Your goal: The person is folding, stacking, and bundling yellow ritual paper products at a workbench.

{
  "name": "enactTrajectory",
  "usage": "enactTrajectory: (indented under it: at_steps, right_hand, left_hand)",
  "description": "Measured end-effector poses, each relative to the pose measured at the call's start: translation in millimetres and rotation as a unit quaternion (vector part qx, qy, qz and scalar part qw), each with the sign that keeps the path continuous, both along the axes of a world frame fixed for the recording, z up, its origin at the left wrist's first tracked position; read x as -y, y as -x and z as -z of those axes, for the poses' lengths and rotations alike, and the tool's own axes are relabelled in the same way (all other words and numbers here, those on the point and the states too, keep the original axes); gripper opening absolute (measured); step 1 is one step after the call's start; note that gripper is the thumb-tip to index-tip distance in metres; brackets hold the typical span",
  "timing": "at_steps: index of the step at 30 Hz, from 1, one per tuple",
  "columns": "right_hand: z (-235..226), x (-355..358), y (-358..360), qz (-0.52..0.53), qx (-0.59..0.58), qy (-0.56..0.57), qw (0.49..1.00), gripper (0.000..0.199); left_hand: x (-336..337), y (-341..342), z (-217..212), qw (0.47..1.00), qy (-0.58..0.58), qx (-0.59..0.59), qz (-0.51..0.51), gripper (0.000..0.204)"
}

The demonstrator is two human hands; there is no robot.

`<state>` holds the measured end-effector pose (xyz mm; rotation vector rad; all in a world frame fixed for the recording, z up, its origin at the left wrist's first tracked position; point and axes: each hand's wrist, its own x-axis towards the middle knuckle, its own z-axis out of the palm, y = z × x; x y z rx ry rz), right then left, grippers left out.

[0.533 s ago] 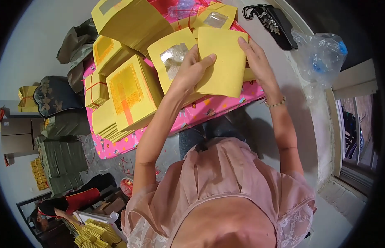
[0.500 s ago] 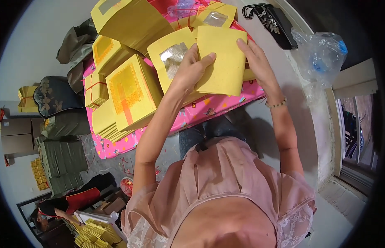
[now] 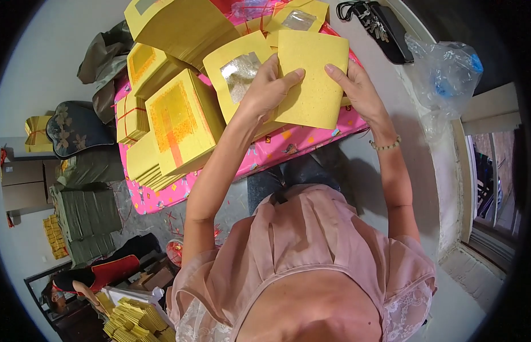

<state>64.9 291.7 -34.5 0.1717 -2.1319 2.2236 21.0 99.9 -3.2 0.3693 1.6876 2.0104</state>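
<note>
Both hands hold a plain yellow sheaf of joss paper (image 3: 312, 94) upright above the table's near edge. My left hand (image 3: 264, 90) is closed on its left side, thumb across the front and fingers partly behind. On the right edge my right hand (image 3: 361, 94) also grips, its thumb pressed on the front and its other fingers behind. Just left of the sheaf lies joss paper with a silver foil square (image 3: 240, 74), partly covered by my left hand. Big yellow stacks with orange-printed squares (image 3: 177, 122) stand to the left.
A pink patterned cover (image 3: 288, 145) lies over the table. At the back left a tall yellow stack (image 3: 188, 28) leans. Keys (image 3: 378, 28) on a black pouch and a clear plastic bag (image 3: 448, 74) lie at the right. A person (image 3: 100, 279) handles yellow paper at the lower left.
The sheaf has moved slightly up and to the right. My right thumb has come down from the upper right edge onto its front, and my right hand has shifted a little right.
</note>
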Motion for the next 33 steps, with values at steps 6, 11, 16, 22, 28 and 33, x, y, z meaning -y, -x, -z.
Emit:
enactTrajectory:
  at_steps: [6,11,16,22,28,33]
  right_hand:
    - [-3,4,-2,0.012,-0.002,0.006,1.000,0.036]
    - [3,3,-1,0.038,0.004,0.033,0.999,0.035]
    - [10,1,4,0.097,0.002,0.098,0.990,0.035]
    - [-2,-5,-15,-0.008,0.105,0.067,0.992,0.035]
    - [1,-7,-25,0.033,0.070,0.031,0.996,0.038]
    - [11,-16,-23,-0.008,0.128,-0.017,0.992,0.038]
  left_hand:
    - [0,0,7,0.999,0.003,-0.030,-0.012,0.042]
    - [-3,-9,2,0.998,0.010,-0.044,-0.043,0.043]
    - [-8,-12,-1,0.999,0.019,-0.034,-0.009,0.046]
    - [-1,-2,1,1.000,-0.022,0.005,-0.008,0.044]
    - [-15,4,4,1.000,0.008,0.017,0.015,0.041]
    - [-24,18,1,0.999,0.038,-0.026,0.008,0.038]
